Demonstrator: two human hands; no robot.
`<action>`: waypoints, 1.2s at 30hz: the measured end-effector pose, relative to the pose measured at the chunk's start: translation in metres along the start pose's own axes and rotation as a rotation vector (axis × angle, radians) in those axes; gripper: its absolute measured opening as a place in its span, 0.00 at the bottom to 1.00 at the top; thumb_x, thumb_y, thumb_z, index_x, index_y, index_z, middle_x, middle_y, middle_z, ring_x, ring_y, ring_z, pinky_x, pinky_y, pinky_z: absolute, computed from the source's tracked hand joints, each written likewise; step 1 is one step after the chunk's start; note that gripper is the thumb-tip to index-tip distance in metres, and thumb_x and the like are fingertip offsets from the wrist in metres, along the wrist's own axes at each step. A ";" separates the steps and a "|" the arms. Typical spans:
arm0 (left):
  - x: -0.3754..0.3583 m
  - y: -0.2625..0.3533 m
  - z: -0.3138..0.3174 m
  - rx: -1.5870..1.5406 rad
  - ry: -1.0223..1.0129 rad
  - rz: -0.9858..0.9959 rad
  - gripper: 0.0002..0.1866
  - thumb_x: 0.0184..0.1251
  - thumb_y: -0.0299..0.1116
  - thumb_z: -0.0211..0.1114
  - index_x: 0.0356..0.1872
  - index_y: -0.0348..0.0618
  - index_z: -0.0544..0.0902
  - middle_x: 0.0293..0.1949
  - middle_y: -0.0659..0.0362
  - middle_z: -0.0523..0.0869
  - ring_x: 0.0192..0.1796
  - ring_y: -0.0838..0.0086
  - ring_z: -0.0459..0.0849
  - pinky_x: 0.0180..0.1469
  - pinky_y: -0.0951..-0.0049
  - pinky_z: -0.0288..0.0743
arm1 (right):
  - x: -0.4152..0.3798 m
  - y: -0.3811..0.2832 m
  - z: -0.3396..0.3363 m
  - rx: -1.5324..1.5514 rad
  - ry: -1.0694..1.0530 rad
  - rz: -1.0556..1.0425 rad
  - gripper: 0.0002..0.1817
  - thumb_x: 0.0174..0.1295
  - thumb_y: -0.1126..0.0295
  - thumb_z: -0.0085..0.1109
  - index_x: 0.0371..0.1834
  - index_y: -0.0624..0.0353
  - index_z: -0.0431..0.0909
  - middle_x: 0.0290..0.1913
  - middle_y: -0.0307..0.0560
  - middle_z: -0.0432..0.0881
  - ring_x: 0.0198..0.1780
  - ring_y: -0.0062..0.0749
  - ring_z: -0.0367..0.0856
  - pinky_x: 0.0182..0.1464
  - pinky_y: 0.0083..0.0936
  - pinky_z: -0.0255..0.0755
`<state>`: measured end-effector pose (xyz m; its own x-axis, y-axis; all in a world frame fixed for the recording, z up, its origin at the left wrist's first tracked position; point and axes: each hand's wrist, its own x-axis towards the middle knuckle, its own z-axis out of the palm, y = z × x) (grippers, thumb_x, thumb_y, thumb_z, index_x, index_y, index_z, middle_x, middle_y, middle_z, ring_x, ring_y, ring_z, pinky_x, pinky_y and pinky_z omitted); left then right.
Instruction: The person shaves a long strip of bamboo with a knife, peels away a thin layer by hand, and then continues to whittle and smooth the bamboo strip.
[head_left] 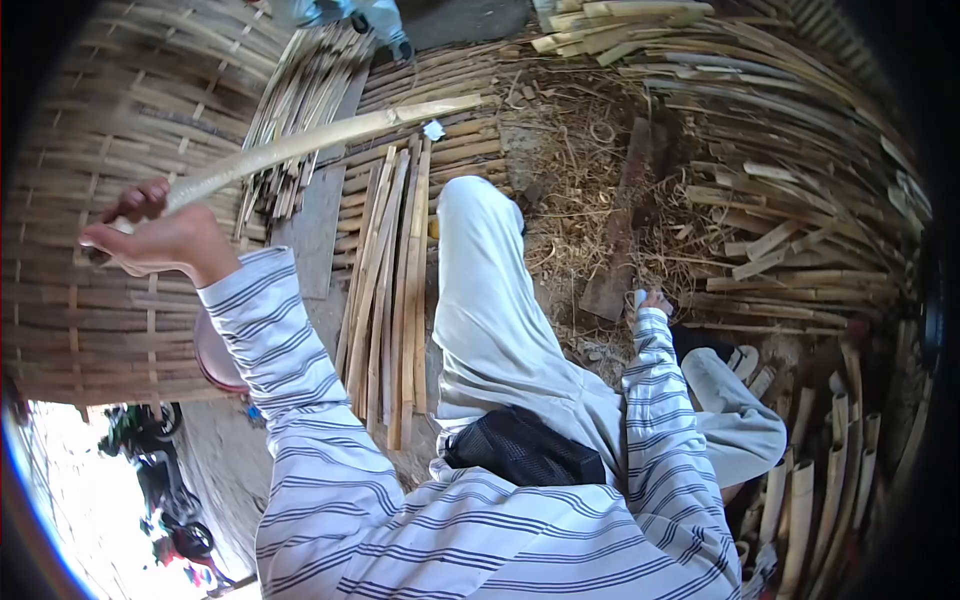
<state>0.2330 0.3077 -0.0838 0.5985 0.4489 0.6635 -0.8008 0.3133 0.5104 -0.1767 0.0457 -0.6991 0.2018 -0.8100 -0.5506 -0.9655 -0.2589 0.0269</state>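
Observation:
My left hand (155,235) is raised at the left, its fingers wrapped round one end of a long, pale split-bamboo strip (290,147). The strip slants across to the upper middle, above other bamboo pieces. Low on the right, my right hand (656,300) is down near the ground with its fingers curled. Something pale shows at its fingers, and what it grips cannot be made out. Just beyond that hand lies a long, flat, rust-brown piece (622,225) among curled shavings (570,190).
Bamboo slats (392,290) lie left of my knee, with a bundle of thin strips (300,110) beyond. Split bamboo (800,200) is piled along the right. A woven bamboo wall (100,330) stands at left. Part of another person (375,20) shows at the top.

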 end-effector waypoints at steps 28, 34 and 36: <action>-0.188 -0.127 -0.506 2.214 -1.593 -1.330 0.18 0.67 0.37 0.48 0.57 0.55 0.74 0.56 0.54 0.77 0.58 0.59 0.76 0.57 0.55 0.69 | 0.047 0.036 0.116 0.859 -0.023 0.103 0.31 0.45 0.60 0.72 0.52 0.61 0.73 0.45 0.46 0.81 0.46 0.36 0.79 0.49 0.29 0.71; -0.198 -0.154 -0.549 2.251 -1.831 -1.337 0.21 0.69 0.40 0.45 0.63 0.54 0.65 0.63 0.54 0.69 0.61 0.57 0.72 0.60 0.50 0.65 | -0.055 -0.007 0.026 0.773 -0.098 0.086 0.28 0.49 0.58 0.69 0.50 0.63 0.75 0.41 0.50 0.82 0.41 0.37 0.80 0.44 0.31 0.72; -0.200 -0.153 -0.552 2.268 -2.000 -1.222 0.23 0.69 0.41 0.44 0.65 0.53 0.60 0.65 0.55 0.65 0.62 0.58 0.71 0.60 0.50 0.64 | -0.055 -0.006 0.031 0.780 -0.114 0.070 0.26 0.49 0.60 0.69 0.49 0.63 0.76 0.40 0.50 0.82 0.39 0.36 0.80 0.43 0.30 0.72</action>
<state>0.2241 0.6314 -0.5968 0.6146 0.2307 -0.7543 -0.3322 -0.7916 -0.5128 -0.1866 0.1080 -0.6952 0.1587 -0.7410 -0.6524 -0.8206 0.2684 -0.5045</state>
